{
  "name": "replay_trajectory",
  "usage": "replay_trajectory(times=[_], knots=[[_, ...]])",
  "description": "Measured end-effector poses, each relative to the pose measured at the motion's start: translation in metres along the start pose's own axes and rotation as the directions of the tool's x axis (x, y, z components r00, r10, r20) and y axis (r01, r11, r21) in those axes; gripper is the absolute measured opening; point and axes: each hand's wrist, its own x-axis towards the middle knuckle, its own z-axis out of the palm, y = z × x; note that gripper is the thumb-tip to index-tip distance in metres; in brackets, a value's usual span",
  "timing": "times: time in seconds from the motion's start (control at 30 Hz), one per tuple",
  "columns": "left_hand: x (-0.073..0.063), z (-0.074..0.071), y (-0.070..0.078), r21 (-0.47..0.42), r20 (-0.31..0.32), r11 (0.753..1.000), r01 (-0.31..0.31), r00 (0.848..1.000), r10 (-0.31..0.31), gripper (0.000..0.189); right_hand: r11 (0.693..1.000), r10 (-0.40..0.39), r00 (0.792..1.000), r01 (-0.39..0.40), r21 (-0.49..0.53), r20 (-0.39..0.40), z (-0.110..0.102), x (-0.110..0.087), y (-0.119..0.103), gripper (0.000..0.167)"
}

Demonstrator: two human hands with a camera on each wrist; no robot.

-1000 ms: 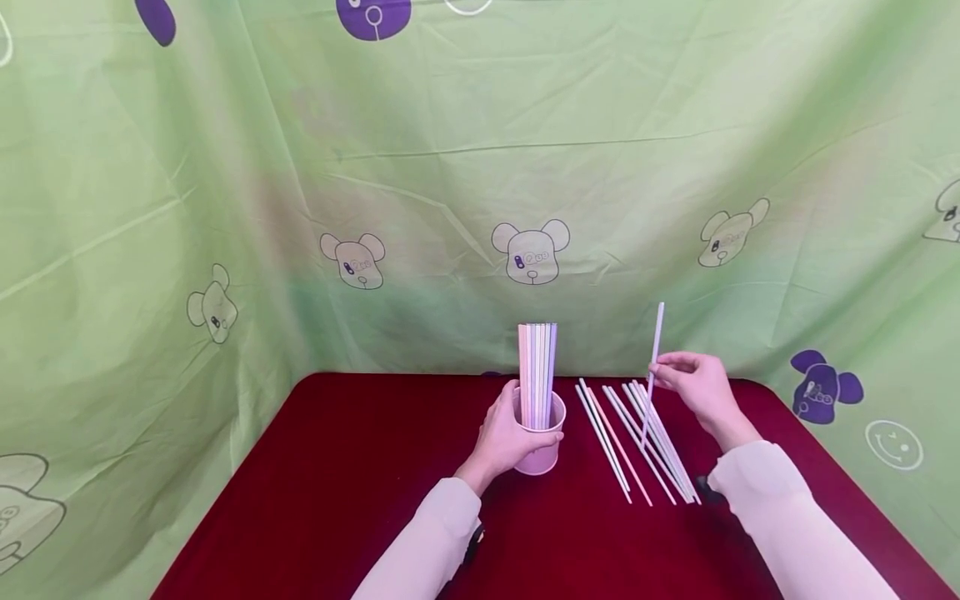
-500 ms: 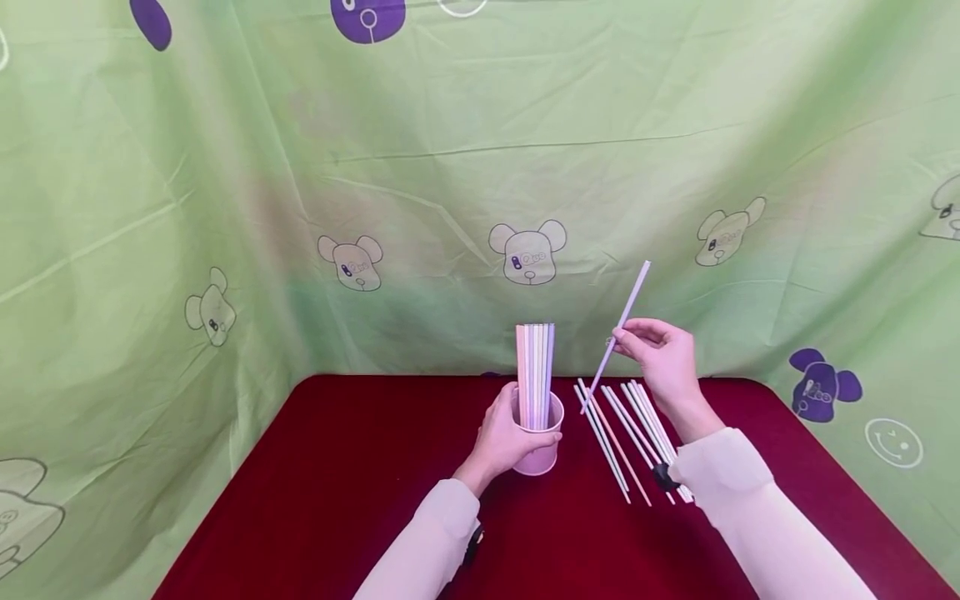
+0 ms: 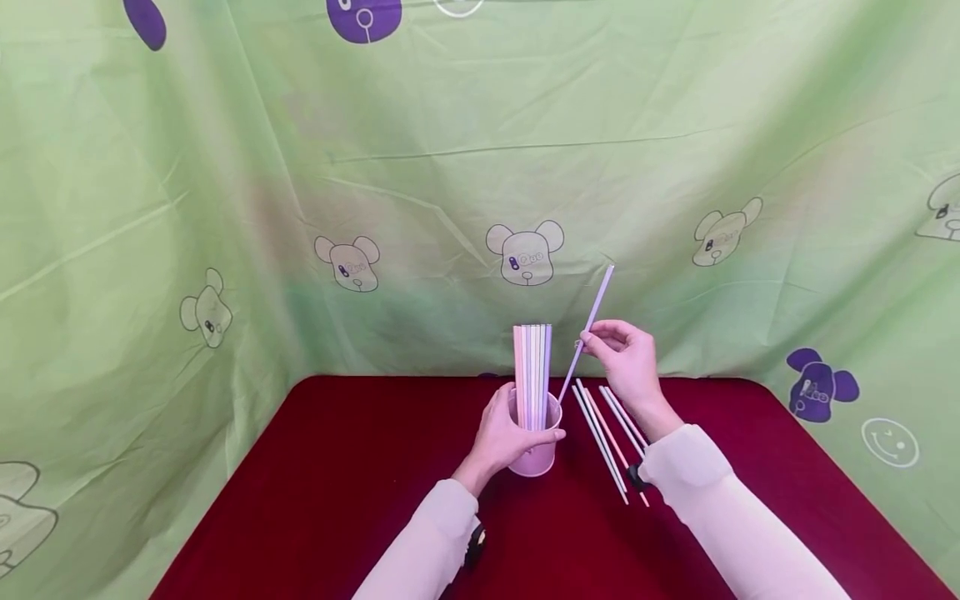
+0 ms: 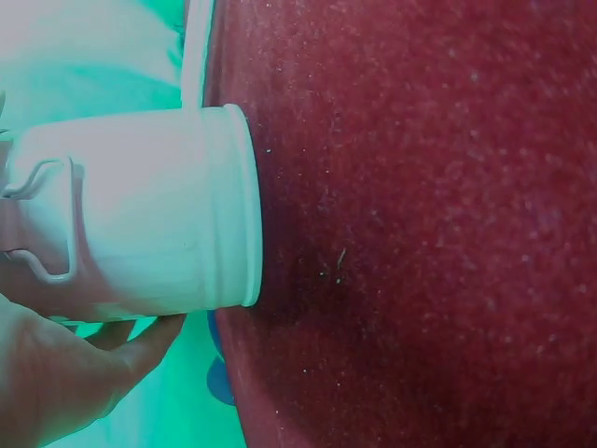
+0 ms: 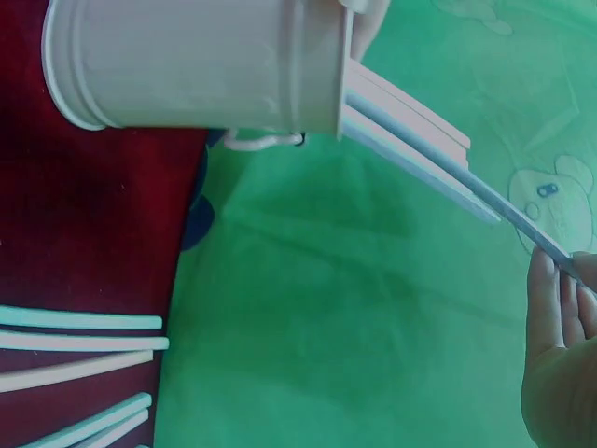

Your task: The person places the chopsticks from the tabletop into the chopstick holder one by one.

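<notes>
A pink bucket-shaped cup (image 3: 534, 460) stands on the red-covered table, with several pastel straws (image 3: 532, 367) upright inside it. My left hand (image 3: 501, 435) grips the cup from its left side, thumb across the front near the rim. Between thumb and fingertips, my right hand (image 3: 628, 358) pinches a lilac straw (image 3: 597, 302), tilted with its lower end right at the cup's right rim. In the right wrist view that straw (image 5: 522, 222) slants toward the cup mouth (image 5: 347, 93), overlapping the straws there. The left wrist view shows a small wire handle (image 4: 67, 219) on the cup's side.
Several loose straws (image 3: 600, 442) lie on the table right of the cup, some hidden under my right forearm. The red table (image 3: 360, 467) ends at a green curtain (image 3: 420, 317) printed with bear heads, which hangs behind and at the sides.
My right hand has carried the lilac straw leftward from above the loose straws to the cup's rim, tilting it on the way. My left hand keeps its grip on the cup.
</notes>
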Motion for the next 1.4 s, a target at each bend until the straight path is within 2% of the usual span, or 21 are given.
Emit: replay_trajectory(times=[0.3,0.5,0.63,0.77,0.9,1.23,1.4], knots=[[0.002,0.004,0.009,0.002,-0.086,0.999,0.045,0.995,-0.045,0.109,0.999,0.01,0.998,-0.007,-0.045,0.063,0.007,-0.004,0.011,0.024],[0.003,0.005,0.014,0.032,-0.113,0.996,0.083,0.99,-0.079,0.11,0.997,0.045,0.994,-0.039,-0.064,0.096,0.012,-0.006,0.022,0.025],[0.0,0.004,0.014,0.051,-0.114,0.994,0.097,0.989,-0.091,0.102,0.992,0.066,0.993,-0.055,-0.113,0.099,0.016,-0.009,0.032,0.023],[0.0,0.003,0.014,0.068,-0.091,0.993,0.092,0.992,-0.086,0.089,0.992,0.063,0.992,-0.05,-0.119,0.11,0.018,-0.01,0.037,0.022],[0.002,0.003,0.014,0.088,-0.082,0.991,0.098,0.992,-0.091,0.082,0.99,0.063,0.987,-0.043,-0.131,0.147,0.021,-0.011,0.04,0.022],[0.002,0.003,0.014,0.099,-0.09,0.991,0.096,0.992,-0.087,0.081,0.978,0.055,0.982,-0.017,-0.208,0.179,0.028,-0.016,0.055,0.02],[0.001,0.002,0.013,0.102,-0.101,0.99,0.098,0.991,-0.087,0.082,0.962,0.049,0.977,0.01,-0.274,0.207,0.032,-0.017,0.06,0.018]])
